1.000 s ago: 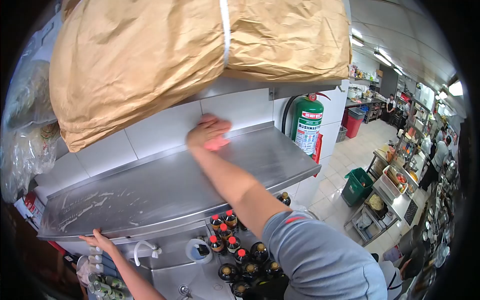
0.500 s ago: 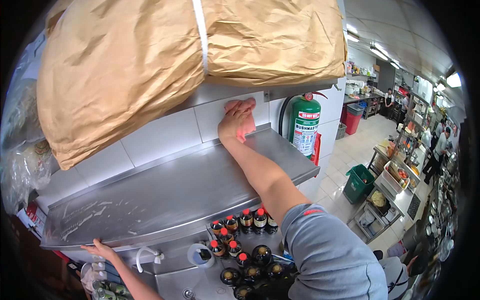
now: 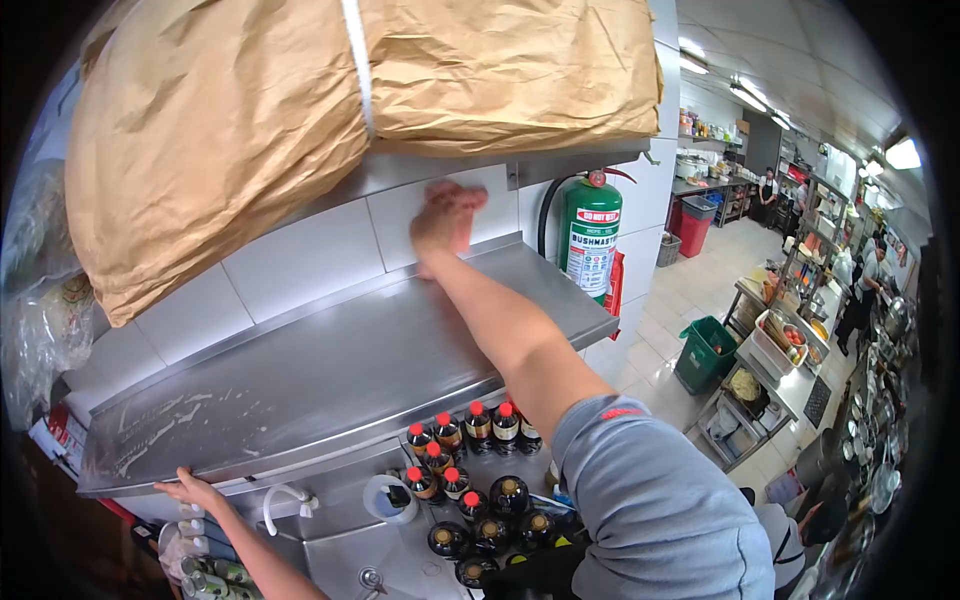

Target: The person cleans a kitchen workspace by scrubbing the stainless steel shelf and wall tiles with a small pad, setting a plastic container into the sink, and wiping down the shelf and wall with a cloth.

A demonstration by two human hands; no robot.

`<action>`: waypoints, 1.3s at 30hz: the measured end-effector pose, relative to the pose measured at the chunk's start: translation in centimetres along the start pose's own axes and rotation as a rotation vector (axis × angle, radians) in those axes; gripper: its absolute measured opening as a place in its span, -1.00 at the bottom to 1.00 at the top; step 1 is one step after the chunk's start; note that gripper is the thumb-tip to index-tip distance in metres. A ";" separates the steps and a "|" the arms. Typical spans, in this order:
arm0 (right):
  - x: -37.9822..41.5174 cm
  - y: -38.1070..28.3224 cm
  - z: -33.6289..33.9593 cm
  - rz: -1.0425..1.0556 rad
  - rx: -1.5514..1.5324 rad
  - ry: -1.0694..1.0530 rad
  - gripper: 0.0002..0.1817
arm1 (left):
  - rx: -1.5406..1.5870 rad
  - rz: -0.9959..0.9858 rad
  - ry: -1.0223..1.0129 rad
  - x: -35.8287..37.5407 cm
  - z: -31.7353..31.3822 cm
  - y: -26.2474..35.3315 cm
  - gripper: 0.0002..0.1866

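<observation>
My right hand (image 3: 437, 222), smeared by motion, presses a pink cloth (image 3: 465, 228) to the white tiled wall (image 3: 300, 240) just above the back lip of a steel shelf (image 3: 340, 360). Down at the front left edge of that shelf is my left hand (image 3: 195, 491), its fingers stretched out and touching the edge. Whitish streaks (image 3: 140, 455) mark the shelf's left end.
Large brown paper bundles (image 3: 220, 140) rest on an upper shelf over my hands. A green fire extinguisher (image 3: 592, 235) hangs at the right end. Below stand red-capped bottles (image 3: 478, 425) beside a sink (image 3: 345, 545) with a white faucet (image 3: 285, 500). Other people work farther off.
The right hand and cloth have slid slightly left along the wall tiles. My left hand stays at the shelf edge. The whole view has shifted a little.
</observation>
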State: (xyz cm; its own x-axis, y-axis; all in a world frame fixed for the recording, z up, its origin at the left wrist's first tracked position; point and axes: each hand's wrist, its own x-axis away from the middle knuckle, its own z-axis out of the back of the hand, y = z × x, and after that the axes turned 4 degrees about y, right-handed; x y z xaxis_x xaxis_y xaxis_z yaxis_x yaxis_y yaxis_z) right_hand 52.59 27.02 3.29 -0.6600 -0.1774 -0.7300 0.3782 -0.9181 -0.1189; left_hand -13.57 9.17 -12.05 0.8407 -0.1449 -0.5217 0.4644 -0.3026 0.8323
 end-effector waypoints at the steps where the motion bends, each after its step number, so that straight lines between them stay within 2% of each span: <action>1: 0.1 1.9 3.3 0.071 -0.239 0.090 -0.22 | 0.059 0.039 -0.003 0.2 -0.1 0.9 -0.06; 3: 0.0 4.1 5.4 0.169 -0.369 0.016 -0.20 | -0.028 0.034 -0.025 0.1 0.2 0.8 -0.06; 5: -2.7 8.3 4.4 0.223 -0.148 -0.292 -0.22 | -0.050 0.031 -0.026 -0.2 0.1 0.4 -0.06; 6: -3.5 9.7 2.9 0.235 -0.150 -0.400 -0.20 | -0.031 0.030 -0.023 -0.1 -0.1 0.2 -0.06; 8: -4.1 9.7 -0.7 0.129 -0.350 -0.529 -0.15 | -0.033 0.013 -0.006 -0.2 -0.3 -0.5 -0.06; 10: -2.4 5.7 -0.9 0.010 -0.470 -0.536 -0.11 | -0.080 -0.034 -0.005 -0.5 -0.5 -1.6 -0.06; 12: 0.7 5.7 1.1 -0.075 -0.371 -0.358 -0.22 | 0.022 0.015 -0.022 0.0 -0.1 -0.2 -0.05; 13: 1.9 6.1 1.2 0.051 -0.244 -0.128 -0.27 | 0.075 0.043 -0.022 0.3 -0.1 0.5 -0.05; 15: 1.3 7.1 1.4 0.311 -0.114 -0.267 -0.30 | 0.005 -0.003 -0.020 -0.2 -0.2 -0.2 -0.06; 16: -0.9 9.0 0.6 0.352 -0.123 -0.343 -0.33 | -0.086 0.012 -0.038 -0.1 0.1 0.2 -0.06; 17: -3.4 11.2 -1.3 0.287 -0.242 -0.435 -0.35 | -0.175 0.030 -0.052 -0.3 0.3 0.3 -0.06; 18: -5.0 12.1 -3.2 0.168 -0.416 -0.465 -0.37 | -0.127 0.025 -0.040 -0.4 0.2 0.1 -0.06; 19: -5.2 12.1 -5.1 -0.003 -0.647 -0.429 -0.38 | -0.080 0.024 -0.030 -0.3 0.1 -0.1 -0.05; 20: -4.2 10.9 -6.1 -0.143 -0.850 -0.347 -0.40 | -0.035 0.022 -0.023 0.0 0.0 -0.2 -0.05; 22: -2.3 7.3 -6.4 -0.298 -1.123 -0.392 -0.31 | 0.060 0.056 -0.020 -0.2 -0.4 -0.5 -0.03; 24: -2.1 7.3 -6.9 -0.224 -0.996 -0.458 -0.22 | 0.072 0.057 -0.032 -0.2 -0.5 -0.7 -0.03; 26: -4.1 9.3 -5.5 0.085 -0.476 -0.526 -0.14 | 0.002 0.024 -0.049 -0.5 0.1 -0.7 -0.04; 29: -8.0 1.1 -19.8 -0.009 -0.424 -0.281 -0.20 | -0.540 0.059 -0.068 -0.9 0.2 0.4 -0.03; 30: -6.1 0.1 -15.3 0.005 -0.368 -0.285 -0.18 | -0.607 0.047 -0.001 -0.6 -0.4 -0.1 -0.02; 32: -4.5 -0.3 -13.6 0.075 -0.869 -0.404 -0.11 | -0.603 -0.213 0.074 3.4 -0.6 5.6 -0.02; 33: -2.5 0.1 -10.9 0.103 -0.943 -0.363 -0.11 | -0.454 -0.345 0.027 6.9 -0.2 10.9 -0.06; 34: -1.9 1.5 -9.0 0.158 -0.883 -0.319 -0.12 | -0.276 -0.407 -0.075 11.1 0.7 17.3 -0.12; 35: -1.7 3.6 -7.3 0.225 -0.764 -0.308 -0.12 | -0.220 -0.489 -0.179 14.1 1.1 20.2 -0.16; 36: -2.3 6.1 -5.6 0.289 -0.590 -0.355 -0.11 | -0.165 -0.566 -0.281 16.6 1.6 22.2 -0.20; 37: -3.5 8.4 -5.0 0.305 -0.558 -0.448 -0.11 | -0.117 -0.640 -0.409 18.5 2.8 24.4 -0.26; 38: -4.7 9.9 -4.8 0.289 -0.590 -0.535 -0.11 | -0.140 -0.731 -0.579 19.7 3.7 25.1 -0.33; 39: -4.6 10.3 -5.0 0.210 -0.761 -0.553 -0.10 | -0.111 -0.791 -0.669 20.6 4.1 25.6 -0.39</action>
State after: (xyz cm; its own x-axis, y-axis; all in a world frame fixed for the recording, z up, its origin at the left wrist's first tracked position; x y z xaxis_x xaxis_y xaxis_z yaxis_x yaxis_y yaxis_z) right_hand 62.77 20.13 2.01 -0.6697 -0.6329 -0.3886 0.7147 -0.4070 -0.5688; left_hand 14.50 -5.46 -2.33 -0.0255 -0.4457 -0.8948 0.8673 -0.4550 0.2019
